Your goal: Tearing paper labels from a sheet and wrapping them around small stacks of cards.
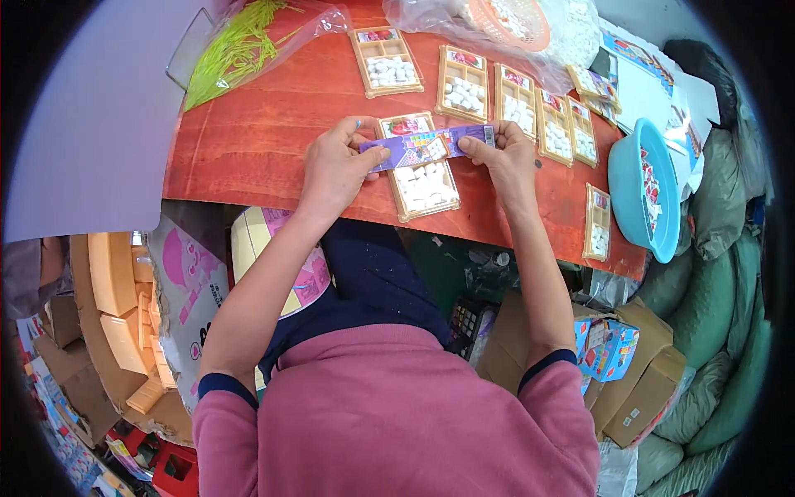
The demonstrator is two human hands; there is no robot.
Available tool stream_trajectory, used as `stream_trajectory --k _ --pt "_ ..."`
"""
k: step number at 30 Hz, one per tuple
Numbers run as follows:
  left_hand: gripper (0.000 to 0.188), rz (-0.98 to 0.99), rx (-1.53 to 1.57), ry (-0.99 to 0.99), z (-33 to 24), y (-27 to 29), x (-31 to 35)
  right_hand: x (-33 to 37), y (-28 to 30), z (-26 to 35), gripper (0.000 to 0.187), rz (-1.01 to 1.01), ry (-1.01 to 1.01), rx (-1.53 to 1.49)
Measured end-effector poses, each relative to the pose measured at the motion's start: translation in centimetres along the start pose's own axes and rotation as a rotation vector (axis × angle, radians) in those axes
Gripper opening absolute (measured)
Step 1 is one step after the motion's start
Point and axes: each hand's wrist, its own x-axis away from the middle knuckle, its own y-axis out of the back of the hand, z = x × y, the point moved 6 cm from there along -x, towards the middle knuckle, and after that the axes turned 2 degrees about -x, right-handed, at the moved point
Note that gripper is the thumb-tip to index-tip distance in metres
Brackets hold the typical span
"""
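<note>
Purple strip (407, 152) pinched by our left hand (335, 161) and right hand (507, 157) across tray (431, 213); wrapping step, we judge; next needs squaring.

Dressed at 6 o'clock in a plain dusty-pink shirt (397, 431), finished toward 12 o'clock with a broad hem (364, 335) of the same colour. Short in the sleeves (559, 406), edged with dark navy cuffs (228, 384) at 8 and 4 o'clock. Clad beyond the hem in dark navy trousers (373, 265), flecked with tiny pale specks. Marked at 11 o'clock by a small blue spot (358, 123) on a finger of the left hand (335, 170), too small to identify.
</note>
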Motion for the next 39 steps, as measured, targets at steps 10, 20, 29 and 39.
stream_trajectory --k 10,20,29,39 --pt "0.030 0.002 -0.176 0.007 -0.1 1.0 1.2 1.7 -2.5 2.2 0.030 -0.031 0.196 0.583" --pt "0.024 -0.234 0.221 0.167 4.5 8.2 10.5 6.5 -10.8 3.6 0.034 0.190 0.297 0.486" --pt "0.010 -0.255 0.637 0.344 8.2 5.9 12.0 6.4 -11.4 3.7 0.029 0.233 0.240 0.547" --pt "0.021 -0.219 0.765 0.404 6.5 3.9 12.6 6.2 -11.2 3.5 0.030 0.229 0.238 0.573"
